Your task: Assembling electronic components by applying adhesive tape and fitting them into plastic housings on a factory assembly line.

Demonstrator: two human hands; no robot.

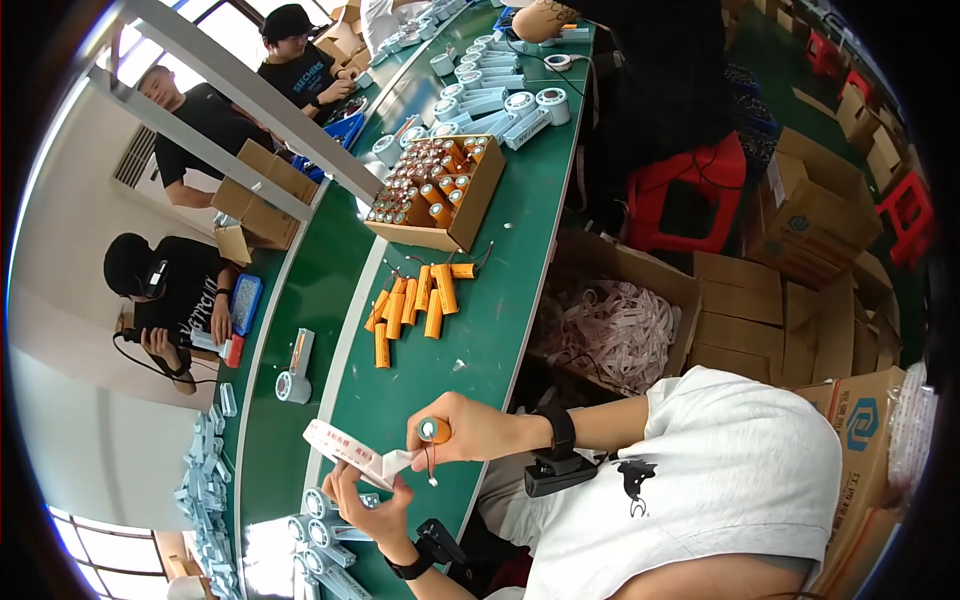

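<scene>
My left hand (370, 508) is closed around a roll of white tape (345, 450) with red print. A short strip of tape (397, 464) runs from the roll to the fingers of my right hand (478, 428). That hand is closed on an orange cylindrical battery (434, 430), whose pale end faces up. A thin wire with a small white connector (432, 481) hangs from the battery. Several loose orange batteries (437, 290) lie on the green table beyond my right hand. Beside my left hand are several light blue handheld-fan bodies (330, 545).
A cardboard box (465, 225) of upright orange batteries stands farther along the table (470, 370). More blue fan parts (490, 85) lie past it. A carton of discarded strips (620, 335) sits beside the table. Co-workers work across a second green bench.
</scene>
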